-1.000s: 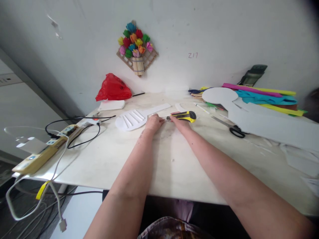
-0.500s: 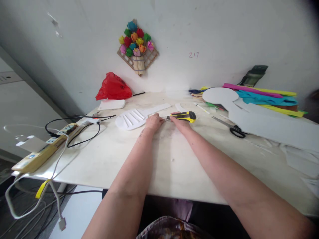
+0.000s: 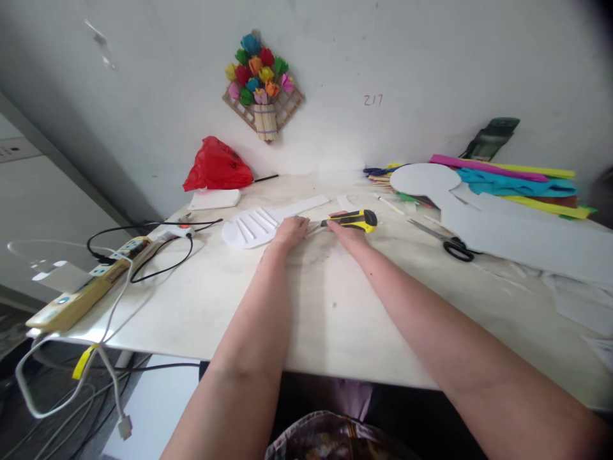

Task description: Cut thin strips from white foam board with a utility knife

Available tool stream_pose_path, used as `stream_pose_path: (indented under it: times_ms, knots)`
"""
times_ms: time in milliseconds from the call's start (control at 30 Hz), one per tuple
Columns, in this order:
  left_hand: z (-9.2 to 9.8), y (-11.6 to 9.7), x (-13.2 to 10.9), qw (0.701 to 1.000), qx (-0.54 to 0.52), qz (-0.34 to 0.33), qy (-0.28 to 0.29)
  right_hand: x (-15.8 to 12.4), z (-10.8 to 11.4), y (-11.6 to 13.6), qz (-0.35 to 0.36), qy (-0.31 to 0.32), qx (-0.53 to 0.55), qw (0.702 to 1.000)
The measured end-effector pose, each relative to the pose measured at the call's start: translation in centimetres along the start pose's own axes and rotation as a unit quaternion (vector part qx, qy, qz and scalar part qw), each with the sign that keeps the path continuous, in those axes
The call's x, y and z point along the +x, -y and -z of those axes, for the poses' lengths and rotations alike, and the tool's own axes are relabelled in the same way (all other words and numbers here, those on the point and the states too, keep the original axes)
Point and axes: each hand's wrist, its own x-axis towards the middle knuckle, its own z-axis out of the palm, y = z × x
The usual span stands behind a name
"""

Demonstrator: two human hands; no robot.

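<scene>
In the head view my right hand point(image 3: 347, 235) is wrapped round a yellow and black utility knife point(image 3: 363, 221), its blade end pointing left. My left hand point(image 3: 291, 231) lies just left of the blade, fingers pressed together on a narrow white strip point(image 3: 313, 227) that shows between the two hands. Part of this strip is hidden under my fingers. Left of my left hand lies a flat white rounded cutout point(image 3: 232, 237) with several thin white strips across it. A longer white piece point(image 3: 306, 204) extends behind my left hand.
Black-handled scissors point(image 3: 457, 249) lie to the right, near large white sheets point(image 3: 507, 233) and coloured paper rolls point(image 3: 517, 182). A red plastic bag point(image 3: 218, 165) sits at the back left. On the table's left stand a power strip point(image 3: 90, 284) and cables.
My left hand has moved slightly left, widening the gap to the knife, and more of the white strip shows. My right hand keeps its hold on the knife.
</scene>
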Motion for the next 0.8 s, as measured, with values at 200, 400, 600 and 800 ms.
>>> stream_pose_path:
  times_ms: [200,400,600,800]
  knots:
    - [0.4,0.7,0.0,0.994,-0.105,0.035,0.001,-0.1,0.1,0.1,-0.010,-0.004,-0.012,1.000]
    - [-0.1,0.5,0.1,0.997,-0.038,-0.060,-0.021,-0.2,0.2,0.4,-0.016,-0.005,-0.024,1.000]
    - [-1.0,0.8,0.6,0.995,-0.040,-0.092,0.000,0.2,0.1,-0.2,0.004,-0.003,-0.025,1.000]
    - [-1.2,1.0,0.6,0.993,-0.074,-0.091,-0.006,0.7,0.0,-0.8,-0.005,-0.005,-0.038,0.999]
